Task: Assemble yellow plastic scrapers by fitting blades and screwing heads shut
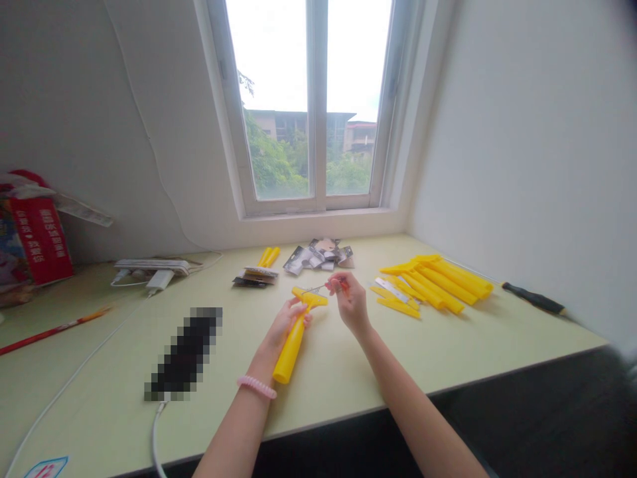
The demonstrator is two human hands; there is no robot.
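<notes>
My left hand [288,321] is closed around the neck of a yellow plastic scraper [291,352]. Its thick round handle points down toward me, and its wide head faces the window. In my right hand [352,302] is a small screwdriver [317,289] with a red grip, pinched in the fingers. The thin metal shaft reaches left across the scraper's head; whether its tip sits in a screw is too small to tell. Right of that hand lie flat yellow strips [398,307] and metal blades [391,289], beside a row of yellow scraper handles [440,282].
Behind my hands are a pile of printed cards [321,255] and a stack of packets [255,276] with yellow handles. A black-handled tool [535,299] lies along the right wall. At left are a blurred-out dark object [184,355] on a white cable, a power strip [152,267] and a red stick [54,330].
</notes>
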